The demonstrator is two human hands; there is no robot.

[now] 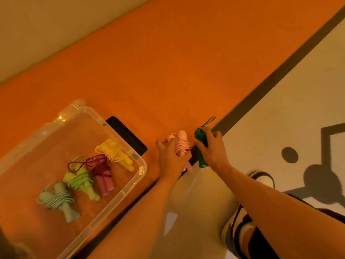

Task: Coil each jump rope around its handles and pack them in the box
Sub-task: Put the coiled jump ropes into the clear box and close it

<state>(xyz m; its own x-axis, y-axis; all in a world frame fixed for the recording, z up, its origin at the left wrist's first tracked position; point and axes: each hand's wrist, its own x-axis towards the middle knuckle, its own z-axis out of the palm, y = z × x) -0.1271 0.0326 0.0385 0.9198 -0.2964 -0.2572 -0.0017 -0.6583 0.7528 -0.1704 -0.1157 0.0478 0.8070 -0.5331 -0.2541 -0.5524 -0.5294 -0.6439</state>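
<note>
My left hand (170,157) grips a coiled pink jump rope (182,144) by its handles. My right hand (212,148) grips a coiled dark green jump rope (200,139), with a small loop of cord sticking out at its top. Both hands hover over the floor just right of the clear plastic box (128,186). Inside the box lie several coiled ropes: a yellow one (115,152), a maroon one (101,172), a light green one (80,179) and a pale blue one (57,200).
A black flat object (127,135) lies on the orange floor against the box's far right side. A dark stripe (265,85) divides the orange floor from the pale floor. My shoes (261,177) show at lower right.
</note>
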